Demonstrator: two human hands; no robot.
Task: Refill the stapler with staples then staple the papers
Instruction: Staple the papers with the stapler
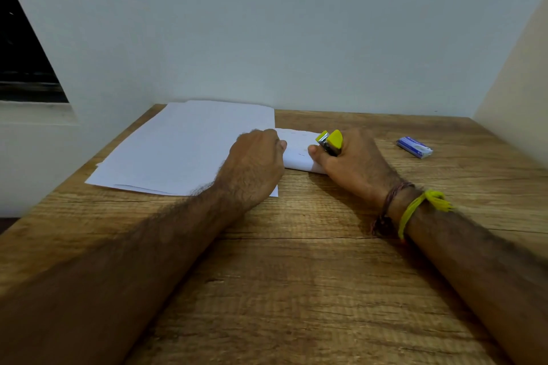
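Setting: a wooden table [296,275] pushed into a corner of pale walls, with a dark window opening at the far left.
Papers: loose white sheets [184,151] lie spread on the table's far left part, their edges not squared up.
Folded paper: a smaller white piece [296,154] lies between the two hands, just right of the sheets; a few short dark marks show on its top, too small to tell what they are.
Stapler: a yellow stapler [330,141] with a metal middle stands up out of the right hand, above the right end of the folded paper; its two yellow parts are spread apart at the top.
Staple box: a small blue box [414,147] lies on the table well to the right of the right hand, apart from everything else.
Left hand: the left hand [255,163] rests knuckles up on the sheets' right edge, fingers curled; the fingertips reach the folded paper's left end, but whether they pinch it cannot be told.
Right hand: the right hand [353,163] grips the stapler, fingers wrapped round its lower body, thumb pointing left onto the folded paper.
Wrist: a yellow thread [415,210] and a darker band are tied round the right wrist.
Forearms: both lie low over the table, angled inward toward the paper.
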